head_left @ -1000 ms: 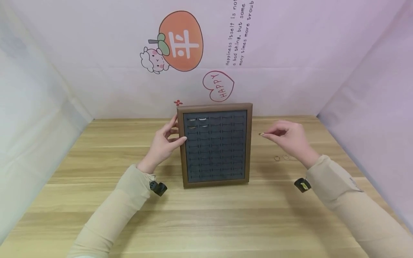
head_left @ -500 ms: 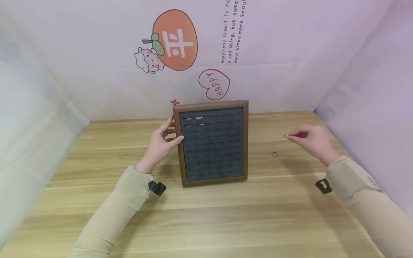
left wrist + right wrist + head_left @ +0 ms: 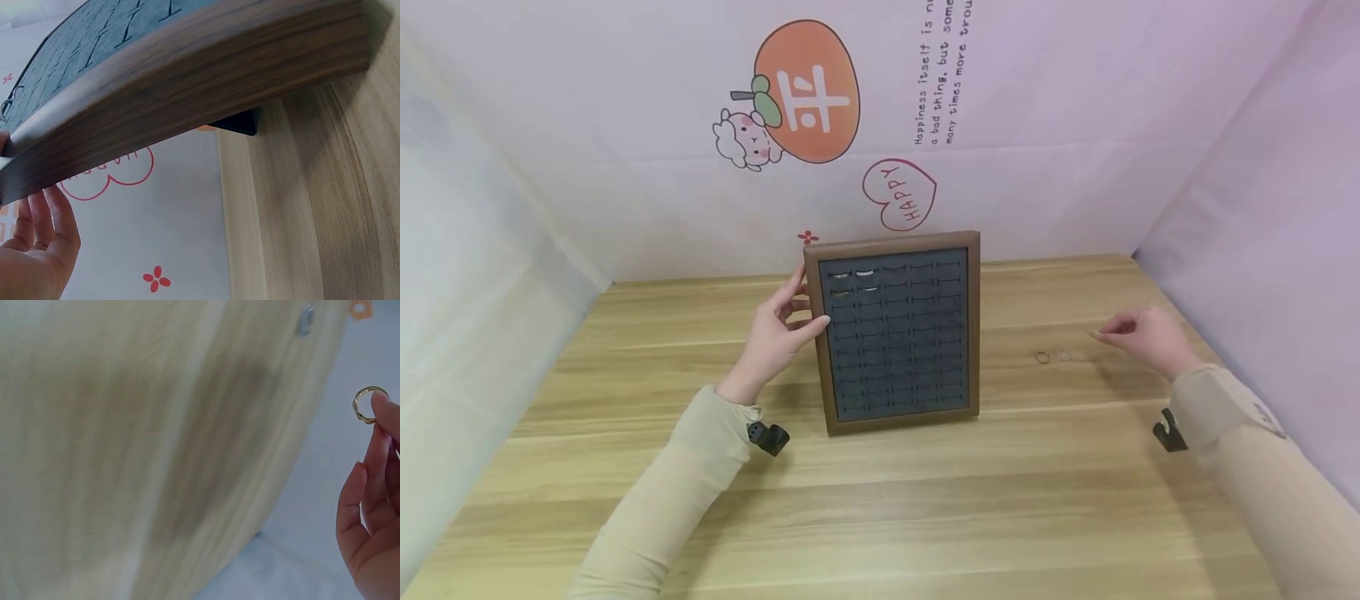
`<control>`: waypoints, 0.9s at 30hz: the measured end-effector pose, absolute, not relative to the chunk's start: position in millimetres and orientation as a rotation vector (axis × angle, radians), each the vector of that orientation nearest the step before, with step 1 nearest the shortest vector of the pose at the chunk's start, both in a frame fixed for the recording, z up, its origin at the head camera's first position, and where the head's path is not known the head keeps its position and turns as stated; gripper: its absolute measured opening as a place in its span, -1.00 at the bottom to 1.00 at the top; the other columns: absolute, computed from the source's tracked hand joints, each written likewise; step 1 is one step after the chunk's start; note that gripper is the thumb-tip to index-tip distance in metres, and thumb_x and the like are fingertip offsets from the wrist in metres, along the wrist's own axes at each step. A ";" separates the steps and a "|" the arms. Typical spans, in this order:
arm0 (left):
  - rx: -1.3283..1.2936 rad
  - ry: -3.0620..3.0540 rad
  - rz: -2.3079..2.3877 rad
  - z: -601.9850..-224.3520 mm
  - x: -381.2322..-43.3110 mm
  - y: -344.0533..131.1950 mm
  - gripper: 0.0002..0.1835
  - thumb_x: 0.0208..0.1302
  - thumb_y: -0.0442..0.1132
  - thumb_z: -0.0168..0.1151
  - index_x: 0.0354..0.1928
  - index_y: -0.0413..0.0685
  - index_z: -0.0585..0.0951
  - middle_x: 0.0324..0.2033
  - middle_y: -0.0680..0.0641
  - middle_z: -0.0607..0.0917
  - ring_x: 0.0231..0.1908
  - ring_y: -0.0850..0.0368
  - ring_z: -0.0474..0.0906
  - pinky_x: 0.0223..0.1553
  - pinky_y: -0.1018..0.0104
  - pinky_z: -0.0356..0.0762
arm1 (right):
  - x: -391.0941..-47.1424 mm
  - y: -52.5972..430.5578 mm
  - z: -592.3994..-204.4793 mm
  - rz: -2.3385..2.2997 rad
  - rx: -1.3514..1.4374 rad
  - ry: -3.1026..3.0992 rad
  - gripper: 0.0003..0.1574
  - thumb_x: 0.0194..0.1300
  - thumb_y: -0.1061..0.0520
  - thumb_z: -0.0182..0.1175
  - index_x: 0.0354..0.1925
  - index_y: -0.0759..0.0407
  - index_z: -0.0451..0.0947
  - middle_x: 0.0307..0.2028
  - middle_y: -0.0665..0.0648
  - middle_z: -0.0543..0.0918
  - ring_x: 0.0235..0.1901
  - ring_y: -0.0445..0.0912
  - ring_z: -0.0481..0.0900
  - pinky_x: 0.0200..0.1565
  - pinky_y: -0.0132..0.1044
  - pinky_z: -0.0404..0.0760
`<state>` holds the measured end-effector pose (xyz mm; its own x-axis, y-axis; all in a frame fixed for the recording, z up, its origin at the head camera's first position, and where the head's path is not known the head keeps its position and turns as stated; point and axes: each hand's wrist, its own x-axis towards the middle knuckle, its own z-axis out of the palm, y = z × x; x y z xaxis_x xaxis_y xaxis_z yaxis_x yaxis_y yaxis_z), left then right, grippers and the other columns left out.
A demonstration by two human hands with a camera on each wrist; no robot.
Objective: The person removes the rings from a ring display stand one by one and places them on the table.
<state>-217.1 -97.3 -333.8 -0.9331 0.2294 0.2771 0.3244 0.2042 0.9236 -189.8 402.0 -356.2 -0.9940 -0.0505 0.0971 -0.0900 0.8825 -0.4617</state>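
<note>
your right hand (image 3: 1150, 337) pinches one gold ring (image 3: 357, 413) between thumb and finger, above the table (image 3: 880, 508) and well apart from the frame; a pinch at the rim, presumably, leaves most of the band uncovered. your left hand (image 3: 778, 333) grips the left side of the wooden frame (image 3: 902, 422), thumb on the front edge and fingers behind, probably to steady it, for it stands tilted back; one black piece (image 3: 244, 122) beneath it, seen from the left wrist, may be a prop. the dark slotted panel (image 3: 898, 350) carries five columns of slots, the rows too fine to count surely. four seated rings (image 3: 865, 272) occupy its upper left corner, two in each of the top two rows. two loose rings (image 3: 1037, 358) lie near each other on the table, between frame and right hand. behind hangs one printed cloth (image 3: 1037, 100).
</note>
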 end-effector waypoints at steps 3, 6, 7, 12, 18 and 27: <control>-0.551 -2.365 -1.864 -333.6 -216.9 -96.9 -0.16 0.17 -0.46 0.26 0.45 0.03 0.12 0.14 -0.23 0.42 -0.04 0.07 0.47 -0.05 0.38 0.54 | -191.9 411.7 -362.8 0.718 0.096 -2.994 -0.76 0.20 0.15 0.28 -0.36 0.38 0.65 -0.34 0.37 0.68 -0.30 0.18 0.60 -0.21 0.05 0.55; -0.554 -2.361 -1.868 -333.1 -216.6 -96.6 -0.16 0.17 -0.46 0.25 0.45 0.03 0.12 0.14 -0.22 0.42 -0.04 0.09 0.47 -0.07 0.44 0.53 | -193.6 418.8 -368.5 0.694 0.080 -3.009 -0.74 0.22 0.13 0.27 -0.36 0.37 0.65 -0.35 0.36 0.69 -0.28 0.22 0.58 -0.19 0.08 0.51; -0.554 -2.359 -1.870 -332.8 -216.4 -96.7 -0.16 0.17 -0.46 0.25 0.45 0.03 0.12 0.14 -0.22 0.42 -0.04 0.11 0.46 -0.08 0.45 0.53 | -193.9 420.2 -370.0 0.692 0.081 -3.011 -0.74 0.22 0.13 0.27 -0.36 0.38 0.65 -0.34 0.37 0.69 -0.27 0.24 0.58 -0.18 0.10 0.50; -0.561 -2.344 -1.889 -332.6 -215.1 -97.3 -0.16 0.16 -0.48 0.25 0.45 0.03 0.13 0.14 -0.22 0.41 -0.06 0.15 0.47 -0.06 0.38 0.54 | -195.3 419.9 -374.9 0.702 0.060 -3.054 -0.72 0.22 0.07 0.26 -0.34 0.31 0.66 -0.33 0.31 0.70 -0.28 0.17 0.60 -0.19 0.08 0.51; -0.604 -2.303 -1.866 -336.3 -217.1 -97.7 -0.17 0.16 -0.44 0.27 0.45 -0.01 0.14 0.10 -0.22 0.43 -0.08 0.18 0.49 -0.02 0.22 0.56 | -199.7 414.7 -380.3 0.704 0.070 -3.081 -0.76 0.18 0.07 0.29 -0.36 0.26 0.66 -0.38 0.22 0.71 -0.35 0.02 0.60 -0.24 -0.03 0.52; -0.562 -2.349 -1.884 -334.2 -216.5 -97.6 -0.15 0.16 -0.47 0.26 0.45 -0.03 0.11 0.14 -0.27 0.40 -0.06 0.14 0.47 0.03 0.15 0.54 | -204.6 410.7 -388.6 0.690 0.135 -3.133 -0.80 0.17 0.10 0.27 -0.37 0.25 0.65 -0.36 0.22 0.71 -0.28 0.13 0.61 -0.15 0.12 0.49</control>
<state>-216.5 -97.6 -334.2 -0.9298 0.2327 0.2853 0.3290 0.1774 0.9275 -204.6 410.7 -388.6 -0.9941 -0.0965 -0.0492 -0.0669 0.9042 -0.4219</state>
